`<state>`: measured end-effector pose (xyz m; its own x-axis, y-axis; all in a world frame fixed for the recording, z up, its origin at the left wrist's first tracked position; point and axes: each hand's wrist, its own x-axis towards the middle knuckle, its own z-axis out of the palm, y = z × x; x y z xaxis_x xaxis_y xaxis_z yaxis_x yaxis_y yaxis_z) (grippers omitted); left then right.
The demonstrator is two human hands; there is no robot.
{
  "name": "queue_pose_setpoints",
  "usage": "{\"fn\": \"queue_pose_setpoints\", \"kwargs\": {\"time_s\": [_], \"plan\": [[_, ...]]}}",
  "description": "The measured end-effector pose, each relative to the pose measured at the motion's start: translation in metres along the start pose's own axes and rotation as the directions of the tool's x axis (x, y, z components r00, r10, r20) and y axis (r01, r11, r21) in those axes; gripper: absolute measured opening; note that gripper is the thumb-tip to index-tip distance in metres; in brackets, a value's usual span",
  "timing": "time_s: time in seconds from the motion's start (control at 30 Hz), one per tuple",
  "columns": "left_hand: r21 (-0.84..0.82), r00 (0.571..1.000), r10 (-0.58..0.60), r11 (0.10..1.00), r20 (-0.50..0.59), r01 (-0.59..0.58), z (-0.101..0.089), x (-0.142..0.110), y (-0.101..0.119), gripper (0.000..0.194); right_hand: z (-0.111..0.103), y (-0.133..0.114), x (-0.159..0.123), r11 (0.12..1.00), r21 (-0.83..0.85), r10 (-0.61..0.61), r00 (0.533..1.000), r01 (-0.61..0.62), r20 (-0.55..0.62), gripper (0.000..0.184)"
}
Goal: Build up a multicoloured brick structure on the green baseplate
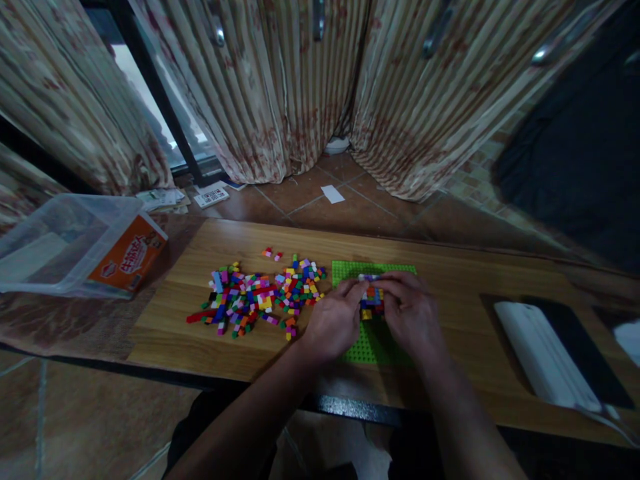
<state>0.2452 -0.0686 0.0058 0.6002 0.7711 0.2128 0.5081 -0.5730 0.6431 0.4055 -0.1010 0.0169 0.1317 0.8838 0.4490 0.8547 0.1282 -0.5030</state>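
Observation:
A green studded baseplate [357,350] lies on the wooden tabletop, with a small build of multicoloured toy bricks [373,300] on its middle. Blue, orange, yellow and red bricks show in the gap between my hands. My left hand [334,319] is closed at the build's left side, its fingers curled against the upper part. From the right, my right hand [413,310] grips the build with bent fingers. The fingertips of both hands meet near its top and hide part of it. Just left of the baseplate spreads a pile of loose toy bricks [260,297].
A clear plastic bin [75,207] with an orange label stands left of the wooden board. On the right lies a white power-strip-like device [545,353] with a cable, beside a dark flat panel [585,353]. Papers [213,195] and striped curtains [280,87] are behind the table.

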Motion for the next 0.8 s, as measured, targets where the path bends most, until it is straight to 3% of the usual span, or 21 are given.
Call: {"fn": "queue_pose_setpoints", "kwargs": {"time_s": [0.3, 0.5, 0.67, 0.8], "plan": [[0.082, 1.0, 0.004, 0.997, 0.017, -0.006, 0.003, 0.001, 0.003, 0.052, 0.003, -0.007, -0.004, 0.994, -0.106, 0.019, 1.0, -0.018, 0.002, 0.036], [-0.022, 0.998, -0.056, 0.998, -0.009, 0.056, -0.002, 0.001, 0.005, 0.051, 0.007, -0.005, -0.005, 0.999, -0.022, 0.035, 0.996, -0.037, -0.088, 0.034], [-0.139, 0.983, -0.117, 0.985, -0.14, 0.098, -0.011, 0.003, -0.001, 0.049, -0.003, -0.005, 0.0, 0.992, 0.123, 0.059, 0.946, -0.02, -0.318, 0.025], [-0.214, 0.946, -0.161, 0.971, -0.281, 0.102, -0.026, 0.007, -0.012, 0.043, -0.006, -0.014, -0.001, 0.979, 0.206, 0.089, 0.928, -0.013, -0.361, 0.02]]}}
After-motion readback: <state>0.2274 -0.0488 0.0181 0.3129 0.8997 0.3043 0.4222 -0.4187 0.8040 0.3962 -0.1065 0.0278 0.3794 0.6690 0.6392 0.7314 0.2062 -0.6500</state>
